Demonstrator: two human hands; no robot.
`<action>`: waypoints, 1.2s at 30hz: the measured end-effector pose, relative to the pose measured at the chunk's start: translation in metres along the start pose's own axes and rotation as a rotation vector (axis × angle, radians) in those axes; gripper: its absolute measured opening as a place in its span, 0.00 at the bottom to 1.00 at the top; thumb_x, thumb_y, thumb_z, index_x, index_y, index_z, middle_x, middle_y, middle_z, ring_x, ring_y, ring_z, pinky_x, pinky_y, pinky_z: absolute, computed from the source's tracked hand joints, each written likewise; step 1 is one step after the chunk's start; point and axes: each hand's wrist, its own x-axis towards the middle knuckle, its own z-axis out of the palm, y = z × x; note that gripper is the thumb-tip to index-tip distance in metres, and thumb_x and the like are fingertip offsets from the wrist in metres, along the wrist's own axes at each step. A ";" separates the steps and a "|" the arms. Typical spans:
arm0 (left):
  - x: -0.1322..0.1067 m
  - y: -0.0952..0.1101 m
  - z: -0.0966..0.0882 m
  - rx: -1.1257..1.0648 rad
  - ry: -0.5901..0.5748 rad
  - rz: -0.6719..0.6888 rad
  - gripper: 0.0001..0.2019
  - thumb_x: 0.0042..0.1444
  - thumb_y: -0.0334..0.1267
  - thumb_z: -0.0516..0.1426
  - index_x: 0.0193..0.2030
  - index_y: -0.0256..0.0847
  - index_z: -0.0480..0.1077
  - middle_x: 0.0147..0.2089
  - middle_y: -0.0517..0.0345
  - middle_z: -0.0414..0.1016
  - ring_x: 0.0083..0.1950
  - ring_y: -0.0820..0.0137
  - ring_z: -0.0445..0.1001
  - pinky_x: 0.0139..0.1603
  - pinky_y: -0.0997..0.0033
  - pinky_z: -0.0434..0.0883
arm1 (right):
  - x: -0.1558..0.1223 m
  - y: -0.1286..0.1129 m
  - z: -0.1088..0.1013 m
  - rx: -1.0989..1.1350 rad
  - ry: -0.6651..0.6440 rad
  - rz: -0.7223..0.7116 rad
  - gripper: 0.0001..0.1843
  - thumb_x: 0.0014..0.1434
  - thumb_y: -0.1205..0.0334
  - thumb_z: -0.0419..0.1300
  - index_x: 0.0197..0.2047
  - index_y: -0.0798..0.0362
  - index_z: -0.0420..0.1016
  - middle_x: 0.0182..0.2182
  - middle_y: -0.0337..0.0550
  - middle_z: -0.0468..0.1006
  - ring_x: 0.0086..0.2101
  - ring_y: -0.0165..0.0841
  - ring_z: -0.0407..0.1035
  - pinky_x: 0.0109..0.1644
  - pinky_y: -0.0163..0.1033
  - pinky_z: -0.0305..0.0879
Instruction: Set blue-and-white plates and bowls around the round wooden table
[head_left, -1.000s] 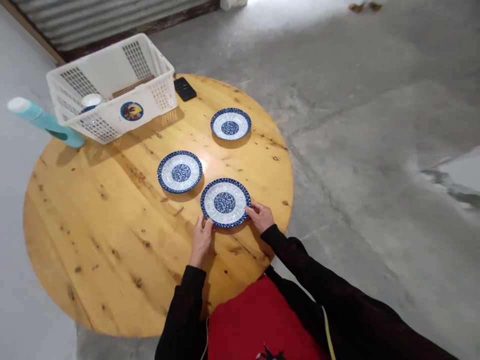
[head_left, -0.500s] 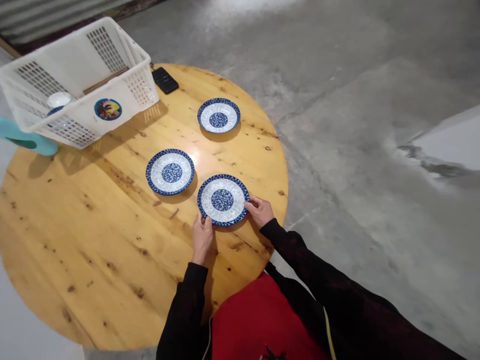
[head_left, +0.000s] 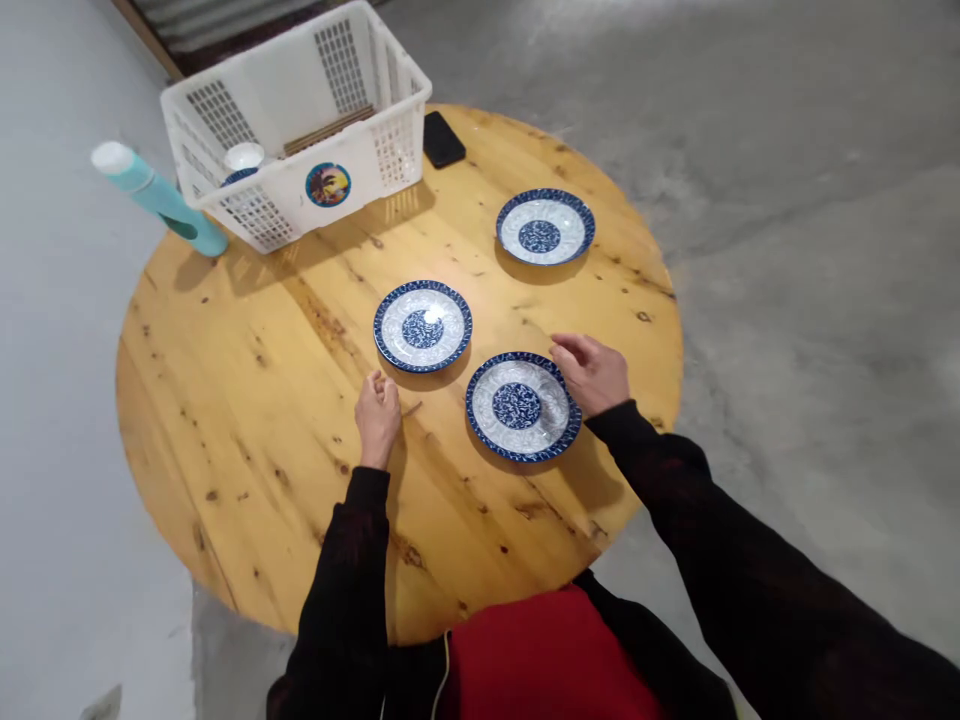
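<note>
Three blue-and-white patterned plates lie on a round wooden table. The nearest plate sits in front of me, a middle plate to its upper left, a far plate toward the back right. My left hand hovers over the wood just below the middle plate, fingers loosely curled, holding nothing. My right hand hangs beside the nearest plate's upper right rim, fingers bent and apart, empty.
A white plastic basket stands at the table's back left, with a small white bowl and sticks inside. A teal bottle leans beside it. A black phone lies behind the basket. Concrete floor lies to the right.
Both hands have let go of the nearest plate; the left moved left toward the middle plate, the right lifted off the rim. The camera view shifted left.
</note>
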 end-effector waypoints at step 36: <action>-0.024 0.009 -0.079 -0.320 -0.040 0.242 0.30 0.63 0.53 0.59 0.68 0.46 0.63 0.32 0.61 0.66 0.36 0.70 0.74 0.41 0.63 0.77 | -0.044 -0.098 0.057 0.629 -0.422 0.102 0.19 0.58 0.49 0.65 0.47 0.50 0.70 0.30 0.35 0.73 0.32 0.32 0.72 0.36 0.42 0.76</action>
